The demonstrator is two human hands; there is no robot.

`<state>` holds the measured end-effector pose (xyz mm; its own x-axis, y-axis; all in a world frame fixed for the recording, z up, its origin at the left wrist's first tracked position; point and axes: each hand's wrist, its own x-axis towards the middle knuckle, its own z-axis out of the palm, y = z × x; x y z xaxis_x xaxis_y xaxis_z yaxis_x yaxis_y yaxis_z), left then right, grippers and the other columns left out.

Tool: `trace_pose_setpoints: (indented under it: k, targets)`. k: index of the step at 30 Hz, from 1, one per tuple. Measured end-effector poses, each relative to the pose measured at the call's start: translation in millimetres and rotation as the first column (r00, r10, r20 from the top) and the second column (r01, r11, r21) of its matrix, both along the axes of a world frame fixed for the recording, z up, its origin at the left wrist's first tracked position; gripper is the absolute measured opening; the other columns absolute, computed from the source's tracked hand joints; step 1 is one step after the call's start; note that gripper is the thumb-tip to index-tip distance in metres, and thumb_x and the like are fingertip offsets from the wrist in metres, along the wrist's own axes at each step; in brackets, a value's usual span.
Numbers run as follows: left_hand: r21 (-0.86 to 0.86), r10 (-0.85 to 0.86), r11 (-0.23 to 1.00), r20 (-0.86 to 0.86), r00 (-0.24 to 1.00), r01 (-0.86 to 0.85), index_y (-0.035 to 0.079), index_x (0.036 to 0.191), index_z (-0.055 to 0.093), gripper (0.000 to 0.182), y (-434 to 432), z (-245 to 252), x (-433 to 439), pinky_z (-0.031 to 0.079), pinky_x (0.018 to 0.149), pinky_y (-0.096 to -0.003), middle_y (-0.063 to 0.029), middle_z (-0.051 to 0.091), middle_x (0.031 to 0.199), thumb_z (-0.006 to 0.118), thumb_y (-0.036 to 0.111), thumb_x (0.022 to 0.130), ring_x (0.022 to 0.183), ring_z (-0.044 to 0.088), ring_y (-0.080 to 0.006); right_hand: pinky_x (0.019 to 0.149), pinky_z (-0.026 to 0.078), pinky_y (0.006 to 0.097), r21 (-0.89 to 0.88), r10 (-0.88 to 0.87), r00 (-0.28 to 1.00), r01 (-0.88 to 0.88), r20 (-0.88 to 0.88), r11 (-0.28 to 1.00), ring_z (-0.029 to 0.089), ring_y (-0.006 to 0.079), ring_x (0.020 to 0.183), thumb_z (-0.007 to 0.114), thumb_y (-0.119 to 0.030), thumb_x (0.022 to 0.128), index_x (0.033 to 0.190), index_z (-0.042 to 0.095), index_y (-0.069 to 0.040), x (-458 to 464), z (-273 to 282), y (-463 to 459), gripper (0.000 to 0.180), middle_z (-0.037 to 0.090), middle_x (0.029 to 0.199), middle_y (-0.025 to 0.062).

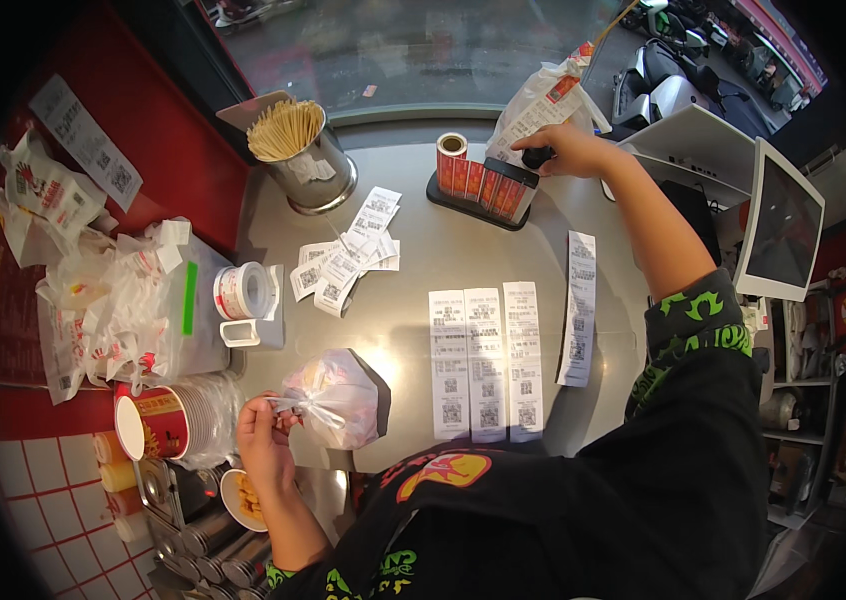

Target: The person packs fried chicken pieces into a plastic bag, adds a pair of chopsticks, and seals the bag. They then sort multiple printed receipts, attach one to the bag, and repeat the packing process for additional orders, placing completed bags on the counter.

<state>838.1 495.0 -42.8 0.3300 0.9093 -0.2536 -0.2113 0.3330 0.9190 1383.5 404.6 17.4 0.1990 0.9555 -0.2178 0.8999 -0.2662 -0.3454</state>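
Observation:
My left hand point(268, 442) pinches the twisted handles of a knotted white plastic bag point(333, 401) at the counter's near edge. Out at the far side, my right hand point(554, 150) is on the black knob at the end of a sticker dispenser point(477, 214), which carries a roll of red labels point(494, 187). Its fingertips lie close to a second tied plastic bag point(535, 109) with a receipt on it; whether they touch that bag, I cannot tell. Several printed receipts point(487, 360) lie in a row on the steel counter, and one more strip point(577, 307) lies to their right.
A steel canister of wooden skewers point(303, 157) stands at the back left, near a loose pile of receipts point(352, 255). Plastic bags point(123, 300), a tape roll point(243, 291) and stacked paper cups point(168, 424) line the left side. A white-framed screen point(779, 217) stands at the right.

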Motion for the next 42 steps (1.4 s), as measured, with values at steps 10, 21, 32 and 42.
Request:
trace_pose_setpoints:
  k: [10, 21, 32, 42]
  targets:
    - [0.022, -0.099, 0.995, -0.024, 0.995, 0.099, 0.001, 0.096, 0.056, 0.014, -8.2, 3.4, -4.7, 0.05, 0.066, -0.0267, -0.0041, 0.058, 0.082, 0.054, 0.014, 0.091, 0.065, 0.054, -0.01, 0.076, 0.048, 0.0393, -0.023, -0.273, 0.853, 0.316, 0.445, 0.948, 0.063, 0.0324, 0.084, 0.063, -0.046, 0.078, 0.102, 0.061, -0.004, -31.1, -8.5, 20.1, 0.049, 0.065, 0.093, 0.016]
    - [0.026, -0.11, 0.993, -0.053, 0.993, 0.111, 0.002, 0.096, 0.057, 0.014, -10.2, 5.7, -4.6, 0.05, 0.068, -0.0279, -0.0026, 0.056, 0.076, 0.054, 0.015, 0.091, 0.065, 0.053, -0.01, 0.083, 0.046, 0.0397, 0.258, -0.374, 0.895, 0.313, 0.242, 0.914, 0.057, 0.0348, 0.1, 0.081, -0.026, 0.062, 0.131, 0.042, -0.016, -33.5, -24.7, 6.0, 0.079, 0.06, 0.11, 0.018]
    - [0.014, -0.068, 0.997, -0.251, 0.965, 0.074, 0.004, 0.109, 0.052, 0.02, -10.2, 3.1, -10.4, 0.045, 0.066, -0.0256, -0.0021, 0.056, 0.085, 0.053, 0.014, 0.091, 0.067, 0.052, -0.0098, 0.07, 0.047, 0.0383, 0.463, -0.707, 0.707, 0.622, 0.016, 0.632, 0.061, 0.0274, 0.084, 0.071, -0.03, 0.072, 0.077, 0.063, -0.009, -51.0, -74.1, -21.2, 0.024, 0.061, 0.096, 0.0072]
    - [0.406, 0.408, 0.856, -0.147, 0.901, -0.321, 0.006, 0.128, 0.037, 0.041, -37.5, 24.8, -14.9, 0.044, 0.067, -0.0268, -0.0059, 0.052, 0.109, 0.05, 0.008, 0.089, 0.074, 0.051, -0.0109, 0.07, 0.05, 0.0317, 0.758, -0.415, 0.79, 0.584, -0.451, 0.289, 0.058, 0.0206, 0.089, 0.072, -0.009, 0.073, 0.119, 0.053, -0.017, -130.8, -96.2, -156.0, 0.051, 0.042, 0.116, 0.0099]
